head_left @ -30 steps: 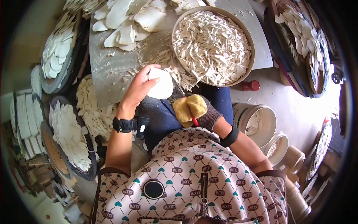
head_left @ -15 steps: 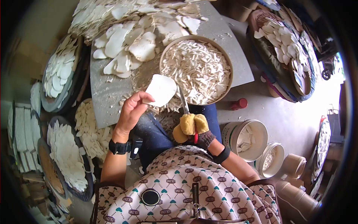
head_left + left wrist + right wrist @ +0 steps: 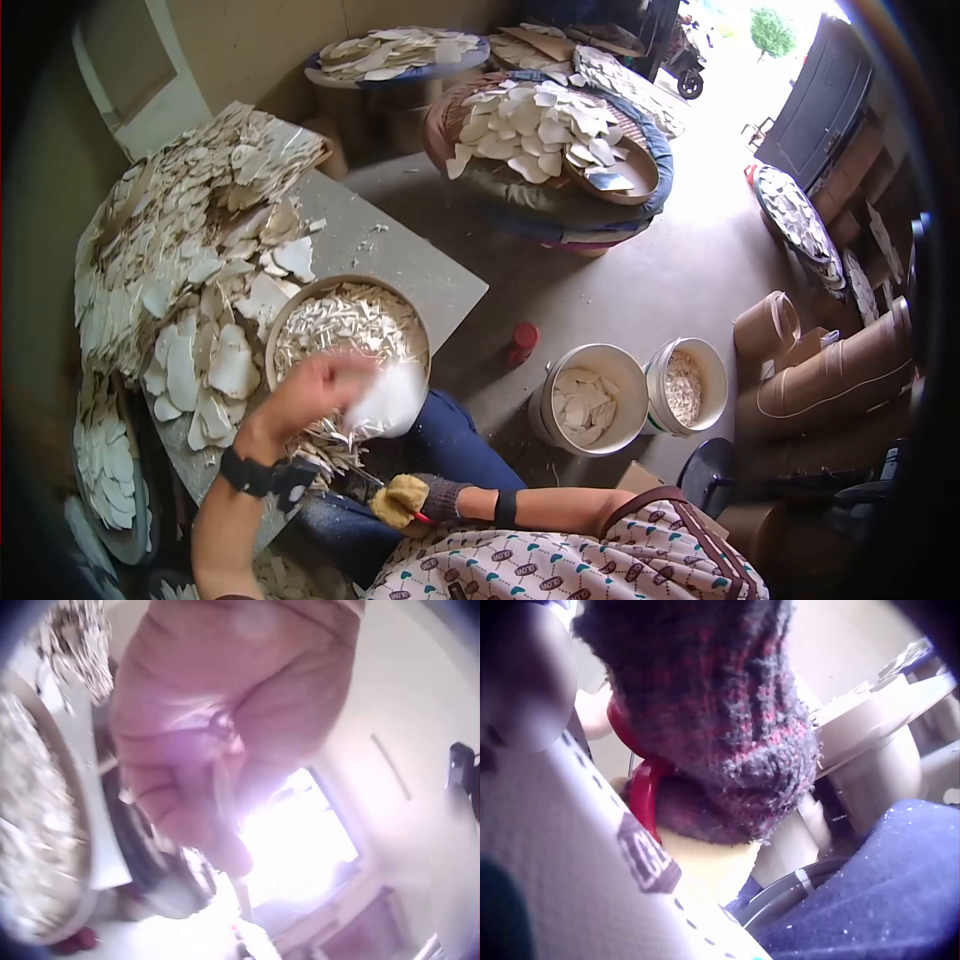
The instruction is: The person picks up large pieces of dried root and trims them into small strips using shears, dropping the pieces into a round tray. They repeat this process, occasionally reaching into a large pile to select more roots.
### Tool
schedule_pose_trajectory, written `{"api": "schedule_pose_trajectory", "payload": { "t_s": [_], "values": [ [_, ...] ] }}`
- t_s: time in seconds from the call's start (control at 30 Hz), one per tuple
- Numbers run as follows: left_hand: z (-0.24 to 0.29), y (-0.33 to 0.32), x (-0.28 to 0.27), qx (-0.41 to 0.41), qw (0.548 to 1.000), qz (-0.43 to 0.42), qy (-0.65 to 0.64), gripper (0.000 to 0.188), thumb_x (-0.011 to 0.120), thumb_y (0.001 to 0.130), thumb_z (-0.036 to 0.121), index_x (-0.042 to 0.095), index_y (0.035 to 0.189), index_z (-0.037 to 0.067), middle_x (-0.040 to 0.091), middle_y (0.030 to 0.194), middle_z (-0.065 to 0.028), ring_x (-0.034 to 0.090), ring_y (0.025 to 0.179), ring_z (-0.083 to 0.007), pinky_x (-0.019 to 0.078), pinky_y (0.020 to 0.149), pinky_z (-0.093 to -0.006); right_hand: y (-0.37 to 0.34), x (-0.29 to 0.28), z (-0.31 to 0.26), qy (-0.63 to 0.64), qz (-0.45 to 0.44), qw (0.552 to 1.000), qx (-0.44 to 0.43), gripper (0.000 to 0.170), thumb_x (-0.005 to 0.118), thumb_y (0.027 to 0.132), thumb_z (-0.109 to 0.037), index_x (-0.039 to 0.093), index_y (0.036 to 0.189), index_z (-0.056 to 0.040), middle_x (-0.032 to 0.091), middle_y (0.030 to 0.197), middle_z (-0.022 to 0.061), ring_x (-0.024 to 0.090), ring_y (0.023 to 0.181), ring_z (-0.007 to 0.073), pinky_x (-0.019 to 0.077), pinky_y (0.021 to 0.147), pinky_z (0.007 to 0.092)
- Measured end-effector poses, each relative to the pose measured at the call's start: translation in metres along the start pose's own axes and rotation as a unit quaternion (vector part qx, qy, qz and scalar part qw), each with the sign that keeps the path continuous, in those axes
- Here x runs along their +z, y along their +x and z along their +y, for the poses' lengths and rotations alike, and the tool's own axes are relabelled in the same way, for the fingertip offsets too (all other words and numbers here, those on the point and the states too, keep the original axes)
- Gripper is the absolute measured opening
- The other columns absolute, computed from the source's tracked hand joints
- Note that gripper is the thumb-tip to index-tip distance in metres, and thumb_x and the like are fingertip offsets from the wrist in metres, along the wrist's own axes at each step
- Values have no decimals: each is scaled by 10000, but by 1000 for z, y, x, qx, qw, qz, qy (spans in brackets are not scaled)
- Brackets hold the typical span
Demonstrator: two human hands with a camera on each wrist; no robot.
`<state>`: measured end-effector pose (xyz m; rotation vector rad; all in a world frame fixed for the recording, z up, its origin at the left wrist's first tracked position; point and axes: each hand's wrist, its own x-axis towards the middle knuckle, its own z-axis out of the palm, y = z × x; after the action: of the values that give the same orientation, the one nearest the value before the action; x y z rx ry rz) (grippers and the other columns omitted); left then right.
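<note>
My bare left hand [image 3: 300,400] pinches a flat white slice [image 3: 390,402] by its edge; both overlap the near part of a round tray [image 3: 424,325] of cut white strips and blur with motion. In the left wrist view the left hand [image 3: 232,697] has its fingers bent towards the thumb. Lower down, near the lap, my gloved right hand [image 3: 438,498] grips scissors [image 3: 372,479] with a yellow padded cover [image 3: 402,498] about the handles. Their red handle [image 3: 643,799] shows against the dark knitted glove [image 3: 712,727] in the right wrist view. The blades are apart from the slice.
Larger slices [image 3: 232,362] lie heaped on the grey table [image 3: 430,265], left of the tray. Two white buckets [image 3: 632,390] with pieces and a red-capped container [image 3: 523,342] stand on the floor to the right. Behind is a round stand [image 3: 530,205] piled with slices.
The head view has swung towards the doorway on the right. My left hand has carried the slice away from the scissor blades towards the tray. The right hand keeps its grip low down.
</note>
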<state>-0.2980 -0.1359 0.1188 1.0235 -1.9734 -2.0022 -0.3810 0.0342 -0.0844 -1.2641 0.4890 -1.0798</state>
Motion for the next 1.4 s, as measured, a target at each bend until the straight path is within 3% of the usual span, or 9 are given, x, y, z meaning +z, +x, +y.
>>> {"api": "schedule_pose_trajectory", "payload": {
  "t_s": [0.07,0.17,0.33,0.4,0.43,0.6,0.87,1.2,1.4],
  "values": [
    [75,20,38,247,940,20,-233,617,573,825,71,261,1356,73,405,1274,-170,482,1113,-213,393,945,-336,0,-6,1,-36,-5,999,-3,172,487,764,-151,546,634,-54,523,583,119,518,569,287,417,523,360],
    [98,34,58,326,920,-41,-211,645,564,832,75,215,1373,120,290,1340,-191,447,1150,-253,377,960,-337,-10,-11,34,-357,7,929,-95,164,465,798,-162,561,743,-40,547,690,160,534,644,318,433,585,395],
    [22,13,52,192,973,24,-126,275,539,844,19,522,1117,-7,606,1019,-79,577,943,-126,452,850,-247,-1,-11,-4,-352,-121,928,29,152,627,650,-163,569,751,-65,558,730,144,545,716,335,446,630,388],
    [-12,-13,40,165,978,74,-106,264,536,851,29,524,1112,-6,613,982,-73,575,927,-110,456,829,-230,-14,-13,31,-304,-23,952,-41,71,605,676,-129,569,707,-76,569,672,138,560,650,309,445,584,370],
    [-31,-23,37,152,975,101,-129,263,534,853,32,524,1113,-3,614,971,-73,577,918,-111,460,820,-230,-16,-12,31,-154,-7,984,85,67,595,692,-127,576,714,-66,581,692,136,569,666,303,446,586,365],
    [-120,-94,0,57,931,247,-264,255,536,860,80,518,1089,-30,625,936,-109,614,853,-149,495,791,-256,-14,-18,42,141,6,943,302,103,584,772,-132,610,786,-33,626,773,109,597,719,216,471,639,316],
    [-223,-170,-76,-64,847,498,-174,220,548,840,102,564,1024,-17,637,867,-93,615,729,-132,488,657,-229,-10,-20,60,362,-16,867,342,217,544,838,-72,546,1015,54,591,1006,128,586,931,217,483,842,332],
    [-262,-142,-163,-259,644,654,302,418,729,624,338,602,875,30,576,860,-153,562,848,-326,470,715,-398,15,0,30,15,-91,936,341,337,704,689,-188,550,963,-68,598,893,90,591,853,240,472,772,302],
    [-269,-150,-160,-134,743,646,112,352,699,696,169,521,947,-1,595,787,-130,598,653,-225,475,591,-284,7,-3,42,-62,-105,940,319,349,711,666,-210,546,945,-78,593,872,90,587,839,256,472,766,318]
  ]
}}
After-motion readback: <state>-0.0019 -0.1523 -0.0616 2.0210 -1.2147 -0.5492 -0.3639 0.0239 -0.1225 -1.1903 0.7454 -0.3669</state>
